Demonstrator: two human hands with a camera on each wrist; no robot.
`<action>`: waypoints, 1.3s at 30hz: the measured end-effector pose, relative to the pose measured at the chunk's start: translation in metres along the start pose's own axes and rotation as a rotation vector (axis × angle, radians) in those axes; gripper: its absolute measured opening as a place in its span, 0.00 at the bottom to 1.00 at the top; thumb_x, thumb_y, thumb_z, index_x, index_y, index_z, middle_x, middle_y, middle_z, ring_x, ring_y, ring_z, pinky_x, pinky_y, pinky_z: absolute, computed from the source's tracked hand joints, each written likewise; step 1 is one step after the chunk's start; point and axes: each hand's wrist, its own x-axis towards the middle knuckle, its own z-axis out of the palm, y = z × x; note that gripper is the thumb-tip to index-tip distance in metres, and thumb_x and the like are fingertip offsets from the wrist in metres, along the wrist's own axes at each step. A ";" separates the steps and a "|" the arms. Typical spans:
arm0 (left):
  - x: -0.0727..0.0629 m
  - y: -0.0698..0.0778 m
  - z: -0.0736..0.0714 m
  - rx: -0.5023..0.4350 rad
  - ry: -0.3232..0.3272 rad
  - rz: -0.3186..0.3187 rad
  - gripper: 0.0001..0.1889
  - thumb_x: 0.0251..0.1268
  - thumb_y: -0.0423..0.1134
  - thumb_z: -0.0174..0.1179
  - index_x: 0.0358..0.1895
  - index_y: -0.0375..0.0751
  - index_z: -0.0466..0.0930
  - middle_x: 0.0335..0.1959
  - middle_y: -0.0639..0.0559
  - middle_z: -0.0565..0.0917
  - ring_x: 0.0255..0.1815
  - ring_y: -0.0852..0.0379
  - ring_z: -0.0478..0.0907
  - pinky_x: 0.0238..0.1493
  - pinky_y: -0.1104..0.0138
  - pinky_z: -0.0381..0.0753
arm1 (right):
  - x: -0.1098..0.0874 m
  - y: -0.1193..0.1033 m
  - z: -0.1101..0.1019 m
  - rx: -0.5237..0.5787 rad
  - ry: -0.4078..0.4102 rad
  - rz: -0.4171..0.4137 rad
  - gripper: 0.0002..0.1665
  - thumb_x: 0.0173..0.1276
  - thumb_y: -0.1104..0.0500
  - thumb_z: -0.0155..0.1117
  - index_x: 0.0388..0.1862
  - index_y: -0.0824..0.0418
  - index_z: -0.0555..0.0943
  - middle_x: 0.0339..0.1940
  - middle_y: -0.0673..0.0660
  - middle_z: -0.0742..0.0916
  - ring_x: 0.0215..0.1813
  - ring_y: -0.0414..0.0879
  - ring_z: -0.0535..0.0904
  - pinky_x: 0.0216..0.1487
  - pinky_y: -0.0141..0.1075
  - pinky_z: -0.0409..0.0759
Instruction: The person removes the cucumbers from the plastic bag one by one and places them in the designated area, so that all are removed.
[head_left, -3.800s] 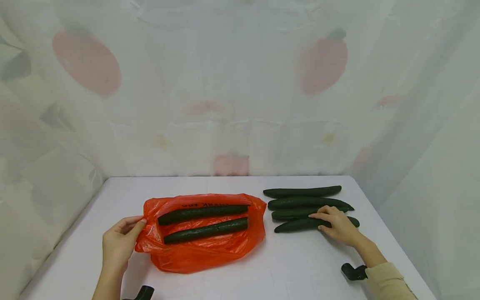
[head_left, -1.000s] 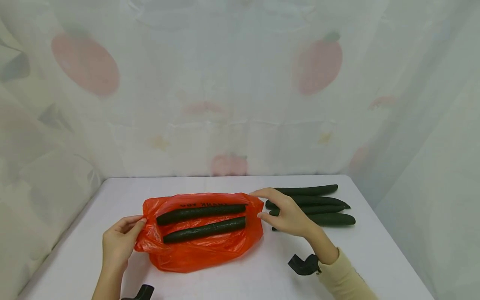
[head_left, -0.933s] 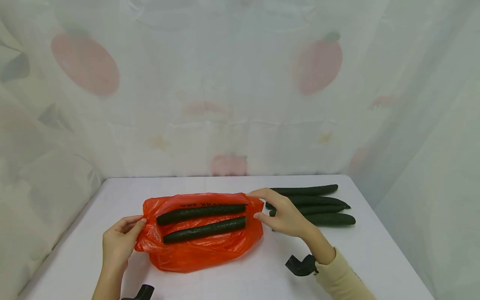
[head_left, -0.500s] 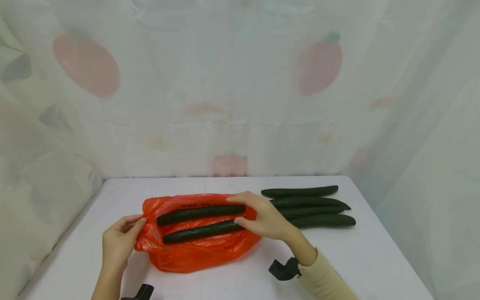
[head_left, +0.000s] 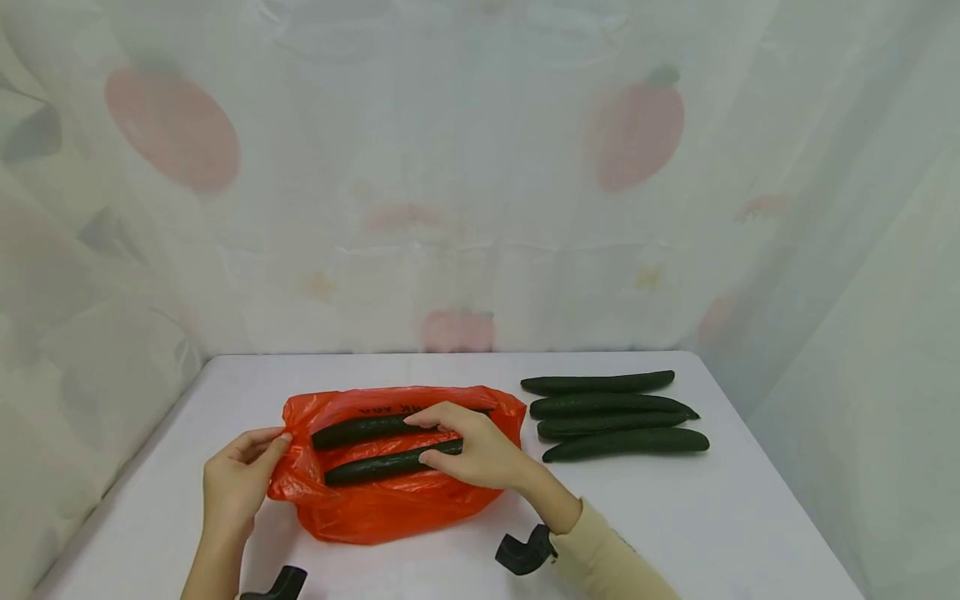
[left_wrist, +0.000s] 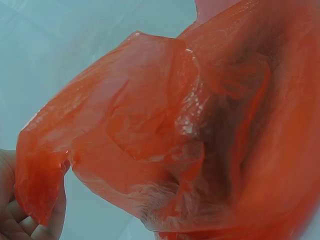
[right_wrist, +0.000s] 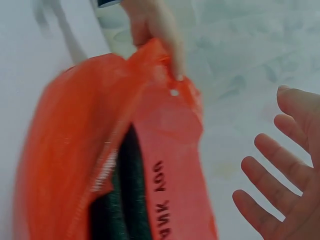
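A red-orange plastic bag (head_left: 360,521) lies on the table with its mouth spread, and two dark green cucumbers lie in it, a rear one (head_left: 352,432) and a front one (head_left: 367,469). My left hand (head_left: 238,479) pinches the bag's left edge between thumb and fingers; in the left wrist view the gathered film (left_wrist: 37,180) is at the fingers. Over the right half of the bag is my right hand (head_left: 480,452), covering parts of both cucumbers. The right wrist view shows this right hand (right_wrist: 285,185) with fingers spread and nothing in them.
Several more cucumbers (head_left: 622,444) lie roughly parallel on the table (head_left: 637,525) to the right of the bag. A pale printed curtain (head_left: 480,167) hangs behind the table and along both sides. Black wrist-worn pieces (head_left: 523,550) sit by both wrists.
My right hand has come left from the loose cucumbers on the right, past the bag's right edge, to above the bagged cucumbers. My left hand stays at the bag's left edge.
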 end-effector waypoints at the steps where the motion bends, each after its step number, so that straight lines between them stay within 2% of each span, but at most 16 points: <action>1: 0.000 0.000 0.000 0.000 0.001 0.001 0.20 0.58 0.50 0.61 0.47 0.38 0.80 0.23 0.70 0.79 0.25 0.70 0.77 0.25 0.74 0.79 | 0.001 0.001 0.003 -0.002 -0.011 0.014 0.24 0.64 0.54 0.62 0.59 0.51 0.71 0.56 0.47 0.78 0.56 0.40 0.74 0.56 0.33 0.74; 7: -0.001 0.000 0.000 -0.008 0.004 0.011 0.19 0.58 0.49 0.62 0.46 0.38 0.81 0.22 0.71 0.79 0.25 0.70 0.77 0.25 0.75 0.79 | 0.009 0.009 0.018 -0.010 -0.062 0.120 0.24 0.64 0.51 0.61 0.59 0.50 0.72 0.56 0.47 0.78 0.56 0.40 0.74 0.56 0.30 0.73; 15: 0.001 -0.001 0.002 -0.007 -0.003 0.006 0.20 0.58 0.49 0.62 0.46 0.38 0.80 0.23 0.70 0.80 0.25 0.70 0.77 0.25 0.75 0.79 | 0.024 0.019 0.033 -0.067 -0.109 0.202 0.23 0.64 0.48 0.61 0.58 0.48 0.74 0.54 0.43 0.78 0.55 0.42 0.75 0.55 0.27 0.72; 21: 0.002 -0.002 0.002 -0.008 -0.010 0.008 0.20 0.58 0.49 0.62 0.47 0.38 0.80 0.23 0.69 0.80 0.25 0.69 0.77 0.25 0.74 0.79 | 0.032 0.030 0.039 -0.084 -0.174 0.264 0.24 0.63 0.48 0.62 0.57 0.52 0.75 0.53 0.46 0.79 0.54 0.40 0.75 0.55 0.32 0.74; 28: 0.002 -0.001 0.003 -0.005 -0.014 0.003 0.20 0.58 0.49 0.61 0.47 0.38 0.80 0.23 0.69 0.80 0.25 0.69 0.77 0.25 0.74 0.79 | 0.038 0.042 0.044 -0.125 -0.241 0.356 0.24 0.62 0.47 0.62 0.56 0.53 0.76 0.51 0.48 0.81 0.52 0.43 0.76 0.52 0.28 0.73; 39: 0.002 -0.001 0.004 -0.007 -0.009 0.001 0.19 0.58 0.49 0.61 0.47 0.38 0.80 0.23 0.70 0.80 0.25 0.69 0.77 0.25 0.74 0.79 | 0.037 0.065 0.052 -0.207 -0.288 0.397 0.22 0.61 0.46 0.63 0.53 0.51 0.78 0.47 0.46 0.82 0.44 0.37 0.75 0.49 0.27 0.73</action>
